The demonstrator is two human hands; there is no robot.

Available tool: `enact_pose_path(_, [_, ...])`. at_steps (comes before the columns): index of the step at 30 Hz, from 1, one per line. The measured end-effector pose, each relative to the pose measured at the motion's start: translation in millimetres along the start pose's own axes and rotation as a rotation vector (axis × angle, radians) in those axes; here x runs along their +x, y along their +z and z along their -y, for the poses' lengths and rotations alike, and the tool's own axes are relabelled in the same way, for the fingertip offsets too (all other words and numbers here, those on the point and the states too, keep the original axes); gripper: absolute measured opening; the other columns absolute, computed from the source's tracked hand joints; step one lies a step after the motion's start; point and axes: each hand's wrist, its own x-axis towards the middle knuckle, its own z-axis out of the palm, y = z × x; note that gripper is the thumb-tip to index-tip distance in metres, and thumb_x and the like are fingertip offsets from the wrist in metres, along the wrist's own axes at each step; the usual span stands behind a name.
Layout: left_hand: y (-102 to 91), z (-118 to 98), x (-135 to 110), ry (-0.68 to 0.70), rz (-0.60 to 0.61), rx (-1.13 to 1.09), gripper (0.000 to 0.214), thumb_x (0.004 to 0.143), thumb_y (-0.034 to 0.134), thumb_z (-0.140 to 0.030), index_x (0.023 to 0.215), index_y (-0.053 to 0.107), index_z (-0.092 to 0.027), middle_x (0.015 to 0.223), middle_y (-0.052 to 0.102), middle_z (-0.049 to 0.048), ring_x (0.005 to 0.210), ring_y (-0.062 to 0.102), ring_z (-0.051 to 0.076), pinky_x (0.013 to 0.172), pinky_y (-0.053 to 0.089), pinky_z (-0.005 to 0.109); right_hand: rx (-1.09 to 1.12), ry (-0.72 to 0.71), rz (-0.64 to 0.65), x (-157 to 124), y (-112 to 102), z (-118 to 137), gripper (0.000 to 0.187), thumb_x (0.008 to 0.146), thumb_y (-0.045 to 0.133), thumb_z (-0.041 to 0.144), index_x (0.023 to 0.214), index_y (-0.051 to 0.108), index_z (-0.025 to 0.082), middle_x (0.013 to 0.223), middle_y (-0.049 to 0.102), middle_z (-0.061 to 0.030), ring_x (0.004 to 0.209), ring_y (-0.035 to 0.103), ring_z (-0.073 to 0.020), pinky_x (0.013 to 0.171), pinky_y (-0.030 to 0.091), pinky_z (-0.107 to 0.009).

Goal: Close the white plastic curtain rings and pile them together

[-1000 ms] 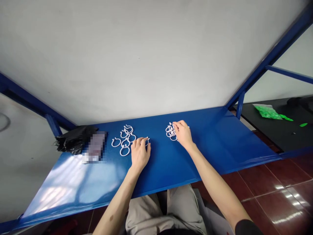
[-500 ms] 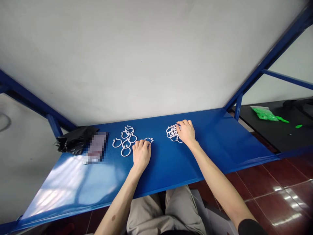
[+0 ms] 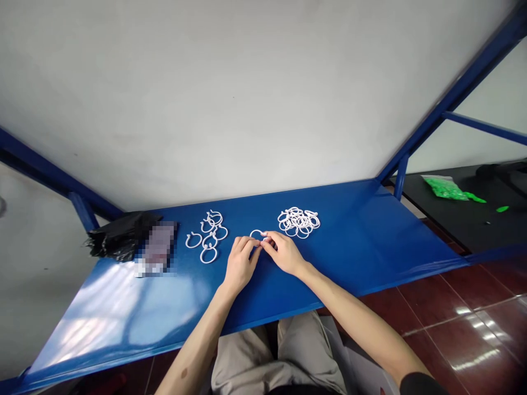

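Note:
Near the middle of the blue table, both my hands meet at a white curtain ring [image 3: 256, 232]. My left hand [image 3: 241, 262] pinches its near left side, with the fingertips partly covering it. From the right, my right hand [image 3: 284, 252] closes thumb and fingers on the ring's end by the gap. A heap of white curtain rings [image 3: 298, 221] lies beyond my right hand. To the left of my left hand is a looser group of similar rings [image 3: 209, 254], several with their gaps showing.
A black plastic bag [image 3: 119, 236] and a blurred-out flat object [image 3: 158, 247] rest at the left of the blue table [image 3: 354, 236]. Blue metal frame bars [image 3: 424, 115] rise on both sides. A black table [image 3: 473, 219] at the right holds a bag of green pieces [image 3: 444, 187].
My right hand has left the heap and moved left to the curtain ring at my left hand. My left hand stays nearly in place. The view has shifted slightly.

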Motion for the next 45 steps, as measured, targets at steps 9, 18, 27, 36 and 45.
enact_pose_path(9, [5.4,0.4,-6.6,-0.058,-0.026,-0.031,0.022,0.099,0.053,-0.029,0.119,0.059,-0.023,0.111,0.068,0.0062,0.088,0.066,0.016,0.079,0.054,0.030,0.073,0.033,-0.026,-1.3,-4.3,2.2,0.007,0.097,0.054,0.023,0.092,0.060,0.021,0.090,0.071,-0.0025,0.074,0.067,-0.0153,0.070,0.052,-0.027])
enact_pose_path(18, [1.1,4.5,-3.5,0.049,0.017,0.134,0.018,0.100,0.053,-0.027,0.109,0.068,-0.024,0.100,0.074,0.0052,0.093,0.063,0.021,0.085,0.049,0.037,-0.121,-0.061,0.096,-2.0,-14.6,5.1,0.007,0.095,0.058,0.020,0.090,0.062,0.022,0.086,0.069,-0.0017,0.080,0.064,-0.0163,0.072,0.049,-0.027])
enact_pose_path(27, [9.0,6.1,-8.4,-0.148,-0.048,-0.028,0.012,0.097,0.057,-0.029,0.106,0.062,-0.022,0.094,0.071,0.0024,0.081,0.067,0.016,0.076,0.054,0.030,-0.042,-0.065,-0.046,-2.0,-7.6,-4.8,0.013,0.099,0.059,0.024,0.107,0.069,0.022,0.092,0.074,-0.0030,0.083,0.069,-0.0171,0.075,0.053,-0.028])
enact_pose_path(36, [12.9,3.5,-11.9,0.067,-0.084,0.093,0.012,0.101,0.050,-0.021,0.104,0.060,-0.021,0.091,0.072,0.0044,0.081,0.065,0.017,0.076,0.053,0.031,-0.262,-0.345,-0.050,-10.2,1.2,-12.8,0.027,0.104,0.047,0.021,0.109,0.074,0.018,0.089,0.076,-0.0078,0.076,0.065,-0.0198,0.069,0.056,-0.032])
enact_pose_path(45, [-2.3,12.5,-0.7,0.018,0.022,0.278,0.026,0.100,0.051,-0.032,0.120,0.064,-0.022,0.110,0.073,0.0079,0.100,0.063,0.024,0.089,0.049,0.040,-0.290,-0.266,-0.154,0.9,-13.3,-12.2,0.029,0.104,0.047,0.025,0.117,0.073,0.021,0.097,0.070,-0.0093,0.088,0.065,-0.0208,0.079,0.056,-0.034])
